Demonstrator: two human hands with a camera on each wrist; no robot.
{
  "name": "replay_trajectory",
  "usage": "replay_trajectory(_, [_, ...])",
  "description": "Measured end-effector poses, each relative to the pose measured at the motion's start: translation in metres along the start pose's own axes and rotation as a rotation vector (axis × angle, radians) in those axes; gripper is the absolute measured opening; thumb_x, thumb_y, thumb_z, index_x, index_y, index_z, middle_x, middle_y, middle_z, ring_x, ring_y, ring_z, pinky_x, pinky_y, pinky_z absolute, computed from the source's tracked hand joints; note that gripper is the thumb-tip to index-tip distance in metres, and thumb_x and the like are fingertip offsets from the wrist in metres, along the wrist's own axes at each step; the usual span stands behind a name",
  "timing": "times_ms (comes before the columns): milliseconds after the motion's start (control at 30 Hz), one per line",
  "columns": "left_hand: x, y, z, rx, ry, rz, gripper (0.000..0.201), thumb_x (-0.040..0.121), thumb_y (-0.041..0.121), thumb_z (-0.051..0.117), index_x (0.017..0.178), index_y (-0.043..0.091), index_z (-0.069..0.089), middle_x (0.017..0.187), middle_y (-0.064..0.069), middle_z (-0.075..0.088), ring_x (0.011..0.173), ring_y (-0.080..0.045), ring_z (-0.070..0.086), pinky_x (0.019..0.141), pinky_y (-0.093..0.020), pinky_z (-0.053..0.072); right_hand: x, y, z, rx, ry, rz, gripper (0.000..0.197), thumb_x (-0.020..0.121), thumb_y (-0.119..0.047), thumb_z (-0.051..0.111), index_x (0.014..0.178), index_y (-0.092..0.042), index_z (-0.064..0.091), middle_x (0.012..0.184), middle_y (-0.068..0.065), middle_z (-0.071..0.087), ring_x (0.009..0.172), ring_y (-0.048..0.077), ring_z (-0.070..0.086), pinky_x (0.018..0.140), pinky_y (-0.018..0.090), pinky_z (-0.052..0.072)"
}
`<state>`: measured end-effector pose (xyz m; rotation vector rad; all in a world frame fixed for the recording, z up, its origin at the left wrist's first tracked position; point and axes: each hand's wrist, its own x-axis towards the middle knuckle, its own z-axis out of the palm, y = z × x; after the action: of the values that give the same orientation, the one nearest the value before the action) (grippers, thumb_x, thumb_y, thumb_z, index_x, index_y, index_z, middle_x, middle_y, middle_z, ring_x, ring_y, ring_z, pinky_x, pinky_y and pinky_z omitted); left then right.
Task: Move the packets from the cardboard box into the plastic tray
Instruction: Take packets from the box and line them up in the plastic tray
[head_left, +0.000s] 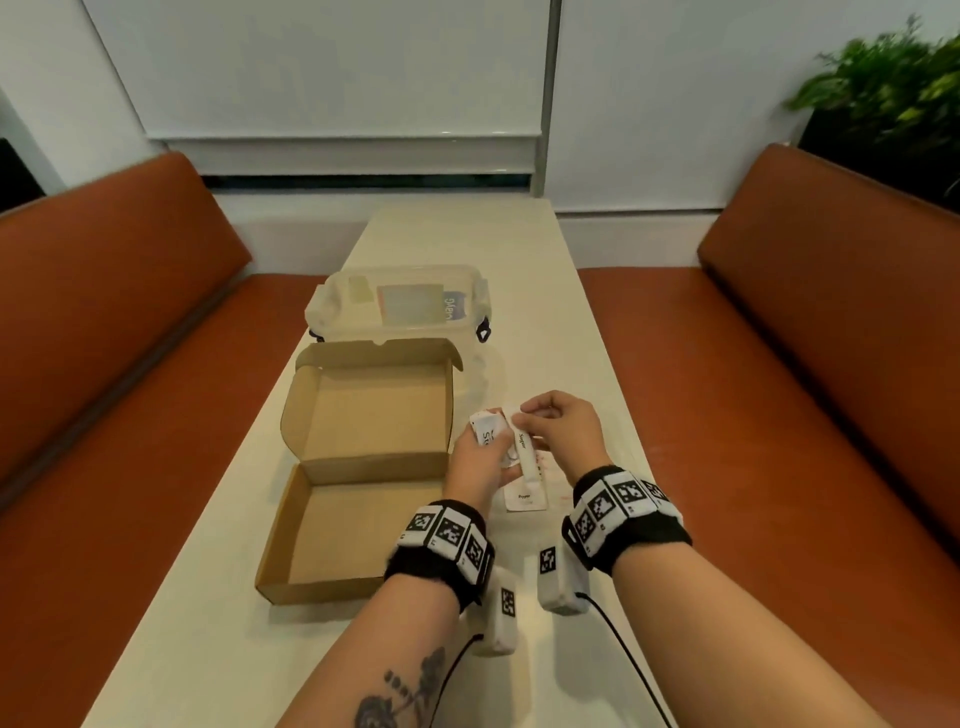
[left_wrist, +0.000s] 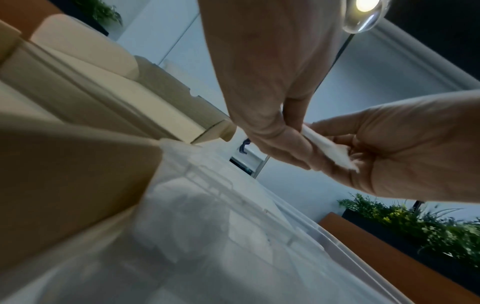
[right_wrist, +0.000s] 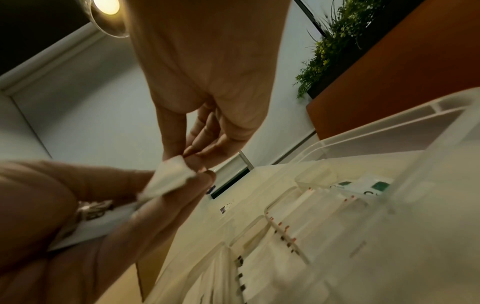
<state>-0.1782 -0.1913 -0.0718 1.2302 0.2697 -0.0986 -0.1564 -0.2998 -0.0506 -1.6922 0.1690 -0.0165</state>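
Observation:
The open cardboard box (head_left: 358, 540) lies on the table with nothing showing inside it. Right of it stands a clear plastic tray (head_left: 493, 371), faint in the head view, with a "Pepper" packet (head_left: 525, 500) in it. Both hands hover over the tray. My left hand (head_left: 485, 444) holds a small bunch of white packets (head_left: 488, 428). My right hand (head_left: 524, 415) pinches the top of a long white sugar packet (head_left: 522, 444) that the left hand also holds. In the wrist views the two hands meet on the white packet (left_wrist: 324, 150) (right_wrist: 168, 181), above the tray (left_wrist: 233, 226) (right_wrist: 389, 144).
A lidded clear plastic container (head_left: 400, 304) stands behind the cardboard box. Orange benches (head_left: 130, 338) flank the narrow cream table (head_left: 467, 239). A potted plant (head_left: 893, 88) stands at the back right. Cables run from both wristbands over the near table.

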Motion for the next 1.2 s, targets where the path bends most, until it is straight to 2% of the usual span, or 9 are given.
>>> replay_trajectory(133, [0.001, 0.002, 0.007, -0.021, -0.03, 0.008, 0.015, 0.095, 0.02, 0.055, 0.106, 0.012, 0.062, 0.096, -0.012, 0.071, 0.083, -0.021, 0.071, 0.065, -0.029, 0.058, 0.007, 0.0, -0.004, -0.076, 0.035, -0.048, 0.011, 0.075, -0.004, 0.073, 0.077, -0.012, 0.066, 0.071, 0.006, 0.065, 0.067, 0.02, 0.063, 0.071, 0.034, 0.057])
replay_trajectory(233, [0.003, 0.0, 0.008, -0.035, -0.018, 0.019, 0.021, 0.092, 0.013, 0.059, 0.113, 0.009, 0.061, 0.103, -0.012, 0.071, 0.088, -0.021, 0.071, 0.069, -0.029, 0.059, 0.011, 0.0, -0.005, -0.085, 0.034, -0.05, 0.007, 0.076, -0.006, 0.072, 0.077, -0.01, 0.067, 0.067, 0.006, 0.066, 0.059, 0.018, 0.06, 0.068, 0.034, 0.055])
replay_trajectory(433, [0.008, -0.005, 0.003, -0.131, 0.128, 0.029, 0.027, 0.09, 0.001, 0.058, 0.116, 0.007, 0.057, 0.104, -0.014, 0.068, 0.085, -0.024, 0.069, 0.058, -0.026, 0.057, 0.007, 0.004, -0.006, -0.032, -0.024, -0.02, 0.013, 0.078, -0.012, 0.075, 0.077, -0.008, 0.062, 0.066, 0.003, 0.063, 0.059, 0.016, 0.061, 0.065, 0.028, 0.057])
replay_trajectory(600, [0.014, 0.0, -0.002, -0.128, 0.232, 0.062, 0.018, 0.089, 0.004, 0.061, 0.093, 0.021, 0.06, 0.089, -0.006, 0.066, 0.073, -0.018, 0.065, 0.05, -0.021, 0.053, -0.001, 0.01, 0.001, -0.132, -0.173, 0.061, 0.03, 0.069, -0.011, 0.082, 0.075, -0.01, 0.053, 0.065, 0.001, 0.053, 0.056, 0.011, 0.055, 0.052, 0.023, 0.052])
replay_trajectory(733, [0.016, 0.002, -0.01, -0.248, 0.261, 0.027, 0.012, 0.092, 0.011, 0.059, 0.103, 0.014, 0.059, 0.093, -0.008, 0.065, 0.084, -0.022, 0.064, 0.048, -0.023, 0.054, -0.003, 0.006, 0.003, -0.042, -0.221, 0.104, 0.029, 0.069, -0.005, 0.081, 0.085, -0.007, 0.056, 0.071, 0.008, 0.061, 0.06, 0.015, 0.061, 0.053, 0.024, 0.053])
replay_trajectory(833, [0.016, 0.004, -0.015, -0.389, 0.26, 0.002, 0.018, 0.093, 0.006, 0.055, 0.11, 0.011, 0.056, 0.095, -0.008, 0.065, 0.089, -0.023, 0.064, 0.054, -0.027, 0.057, -0.005, 0.003, 0.003, 0.048, -0.24, 0.116, 0.026, 0.071, 0.0, 0.079, 0.085, -0.007, 0.058, 0.073, 0.011, 0.068, 0.059, 0.014, 0.066, 0.052, 0.021, 0.052])
replay_trajectory(900, [0.016, 0.005, -0.017, -0.43, 0.238, -0.008, 0.015, 0.093, 0.004, 0.054, 0.106, 0.011, 0.057, 0.094, -0.008, 0.065, 0.088, -0.021, 0.064, 0.055, -0.027, 0.057, -0.006, 0.002, 0.004, 0.108, -0.244, 0.126, 0.023, 0.073, 0.002, 0.076, 0.085, -0.007, 0.059, 0.075, 0.012, 0.068, 0.06, 0.013, 0.067, 0.053, 0.021, 0.053])
replay_trajectory(1067, [0.016, 0.007, -0.02, -0.484, 0.155, 0.014, 0.018, 0.093, -0.001, 0.05, 0.102, 0.01, 0.06, 0.097, -0.01, 0.066, 0.088, -0.019, 0.065, 0.058, -0.024, 0.058, -0.006, 0.0, 0.007, 0.222, -0.274, 0.158, 0.017, 0.08, 0.004, 0.068, 0.09, -0.006, 0.059, 0.082, 0.015, 0.067, 0.072, 0.024, 0.066, 0.067, 0.03, 0.059])
replay_trajectory(1200, [0.02, 0.005, -0.024, -0.412, 0.181, 0.052, 0.021, 0.09, -0.008, 0.051, 0.1, 0.008, 0.059, 0.1, -0.012, 0.065, 0.092, -0.023, 0.065, 0.062, -0.025, 0.059, -0.004, -0.003, 0.012, 0.228, -0.211, 0.153, 0.014, 0.082, 0.004, 0.065, 0.087, -0.006, 0.057, 0.076, 0.011, 0.067, 0.062, 0.018, 0.066, 0.059, 0.024, 0.056])
